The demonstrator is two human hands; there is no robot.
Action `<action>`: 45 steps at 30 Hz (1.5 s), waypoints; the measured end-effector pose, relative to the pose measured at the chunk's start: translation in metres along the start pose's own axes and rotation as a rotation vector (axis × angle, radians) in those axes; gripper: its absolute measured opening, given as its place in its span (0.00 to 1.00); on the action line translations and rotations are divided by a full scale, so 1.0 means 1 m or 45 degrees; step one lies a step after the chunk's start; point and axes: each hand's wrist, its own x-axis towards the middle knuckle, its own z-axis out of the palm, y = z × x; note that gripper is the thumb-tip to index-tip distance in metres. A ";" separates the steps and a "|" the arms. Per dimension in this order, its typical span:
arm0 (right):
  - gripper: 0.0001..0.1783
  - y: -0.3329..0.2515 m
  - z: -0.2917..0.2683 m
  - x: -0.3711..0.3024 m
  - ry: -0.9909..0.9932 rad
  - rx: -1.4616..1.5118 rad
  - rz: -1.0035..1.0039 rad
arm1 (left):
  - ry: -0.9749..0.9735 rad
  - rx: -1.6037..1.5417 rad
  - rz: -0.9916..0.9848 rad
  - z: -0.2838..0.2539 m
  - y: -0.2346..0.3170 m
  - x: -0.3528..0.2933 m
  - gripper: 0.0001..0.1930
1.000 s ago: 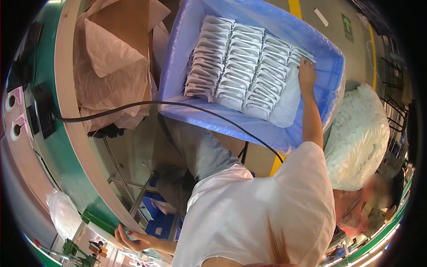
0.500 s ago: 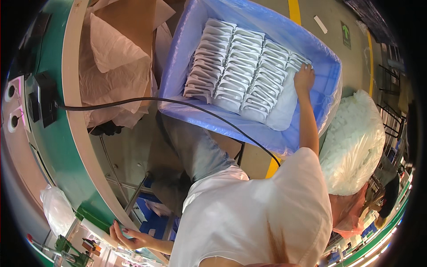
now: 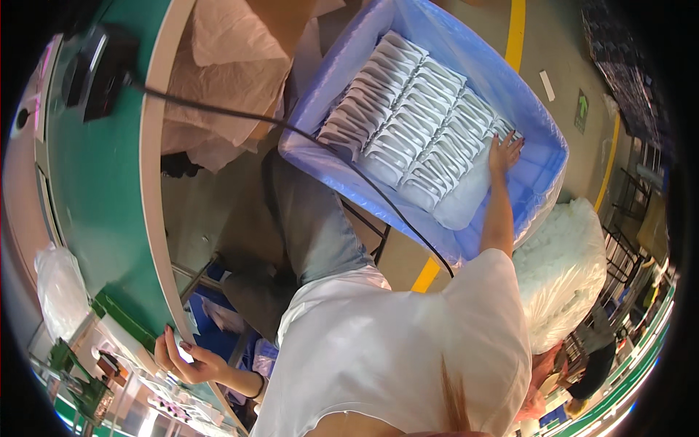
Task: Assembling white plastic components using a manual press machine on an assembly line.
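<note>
Rows of white curved plastic parts [image 3: 415, 98] stand closely packed in a blue bin [image 3: 542, 178] lined with clear plastic film. My right hand [image 3: 504, 153] reaches into the bin, its fingers spread at the end of the shortest row, on the right. The fingertips touch or nearly touch the last parts there; I cannot tell which. Under that wrist lies a white sheet-like layer [image 3: 466, 200]. At lower left, my left hand [image 3: 188, 364] is by the edge of the green workbench [image 3: 109, 211], fingers apart and slightly bent, with no held object evident.
A black cable [image 3: 364, 178] runs from a black device [image 3: 102, 73] on the bench across the bin's near side. Right of the bin sits a large, full translucent bag [image 3: 564, 269]. Brown paper and film [image 3: 233, 95] lie between bench and bin. A green fixture [image 3: 80, 379] stands at lower left.
My right hand's fingers, earlier bent over the end of the short row, are now spread. My left hand has come away from the green block at the bench edge. The whole view has shifted.
</note>
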 end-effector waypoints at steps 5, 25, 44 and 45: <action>0.43 -0.008 -0.019 0.005 -0.344 -0.068 0.042 | -0.016 -0.001 0.052 -0.002 0.003 0.003 0.16; 0.14 -0.344 -0.432 -0.104 0.908 1.295 -1.430 | 0.157 -0.715 -0.078 -0.020 -0.017 0.013 0.15; 0.18 -0.559 -0.679 -0.546 0.271 0.710 -3.862 | -0.148 0.418 -1.424 -0.210 -0.235 -0.197 0.21; 0.19 -0.569 -0.673 -0.572 0.376 0.782 -3.795 | -0.089 0.351 -1.378 -0.203 -0.242 -0.197 0.19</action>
